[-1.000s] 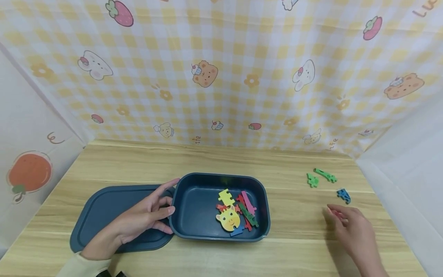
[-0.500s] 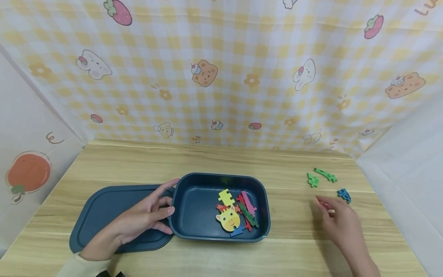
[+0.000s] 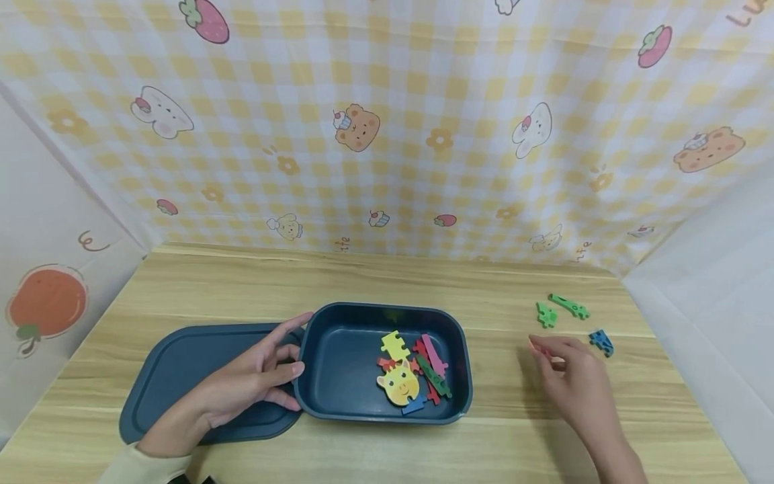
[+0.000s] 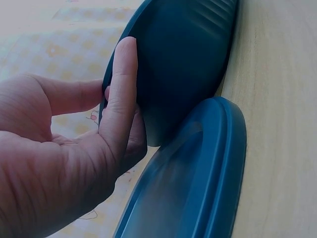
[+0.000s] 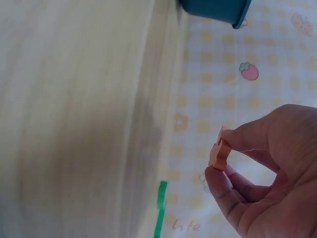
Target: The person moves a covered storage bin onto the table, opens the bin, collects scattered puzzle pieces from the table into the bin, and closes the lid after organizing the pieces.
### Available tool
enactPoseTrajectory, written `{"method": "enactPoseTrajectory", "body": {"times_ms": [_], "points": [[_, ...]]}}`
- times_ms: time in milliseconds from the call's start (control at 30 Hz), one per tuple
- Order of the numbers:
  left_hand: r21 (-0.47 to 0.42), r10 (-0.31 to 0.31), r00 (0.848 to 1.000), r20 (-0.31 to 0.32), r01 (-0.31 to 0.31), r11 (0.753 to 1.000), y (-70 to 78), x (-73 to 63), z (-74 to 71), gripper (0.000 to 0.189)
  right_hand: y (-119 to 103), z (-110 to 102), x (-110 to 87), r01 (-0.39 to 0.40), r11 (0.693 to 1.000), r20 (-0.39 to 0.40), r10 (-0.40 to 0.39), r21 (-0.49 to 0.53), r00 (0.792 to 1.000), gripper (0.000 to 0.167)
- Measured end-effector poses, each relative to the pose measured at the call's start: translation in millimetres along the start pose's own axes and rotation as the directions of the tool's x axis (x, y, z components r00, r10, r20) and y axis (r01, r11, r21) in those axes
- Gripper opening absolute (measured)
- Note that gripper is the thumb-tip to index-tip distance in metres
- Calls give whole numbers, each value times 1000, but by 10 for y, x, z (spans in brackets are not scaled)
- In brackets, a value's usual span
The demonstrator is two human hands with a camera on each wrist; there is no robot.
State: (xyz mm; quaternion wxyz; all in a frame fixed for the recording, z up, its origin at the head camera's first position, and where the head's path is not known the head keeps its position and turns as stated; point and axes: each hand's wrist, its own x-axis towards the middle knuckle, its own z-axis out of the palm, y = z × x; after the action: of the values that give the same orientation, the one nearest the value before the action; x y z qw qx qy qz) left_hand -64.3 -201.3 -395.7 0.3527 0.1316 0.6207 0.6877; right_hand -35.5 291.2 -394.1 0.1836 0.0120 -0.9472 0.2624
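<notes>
My left hand (image 3: 244,383) grips the left end of a dark blue rectangular box (image 3: 338,366), thumb at the rim and fingers along the outer wall. In the box's right half lie several jigsaw puzzle pieces, among them a yellow giraffe-like head piece (image 3: 400,383), a pink piece (image 3: 434,355) and a dark green piece (image 3: 434,376). To the right of the box, my right hand (image 3: 577,383) pinches a small reddish-orange puzzle piece (image 5: 219,154) between thumb and fingertips, above the table. Fingers hide much of this piece in the head view.
The box's dark blue lid (image 3: 181,376) lies flat at the left, under my left hand and against the box. On the table's right side lie two green puzzle pieces (image 3: 569,306) and a blue puzzle piece (image 3: 601,342). A checked cloth (image 3: 387,175) hangs behind the table.
My right hand has moved left and slightly farther back with the reddish-orange puzzle piece, away from the blue piece. My left hand and the box have stayed in place.
</notes>
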Motion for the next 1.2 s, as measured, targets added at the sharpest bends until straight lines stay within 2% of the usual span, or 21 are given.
{"method": "enactPoseTrajectory", "body": {"times_ms": [300,633,833,1200], "points": [[5,1,1000,0,-1,1000,3,0,-2,83,-193,6,25,12,999,24,-13,43,1000,20],[11,-4,1000,-9,4,1000,8,1,4,83,-426,116,41,38,995,45,-42,97,998,21],[16,-9,1000,-14,9,1000,9,-5,6,83,-596,168,43,27,992,91,-39,121,995,23],[28,-2,1000,-24,3,1000,20,-3,24,83,-834,292,-7,49,980,180,-85,194,980,27]]}}
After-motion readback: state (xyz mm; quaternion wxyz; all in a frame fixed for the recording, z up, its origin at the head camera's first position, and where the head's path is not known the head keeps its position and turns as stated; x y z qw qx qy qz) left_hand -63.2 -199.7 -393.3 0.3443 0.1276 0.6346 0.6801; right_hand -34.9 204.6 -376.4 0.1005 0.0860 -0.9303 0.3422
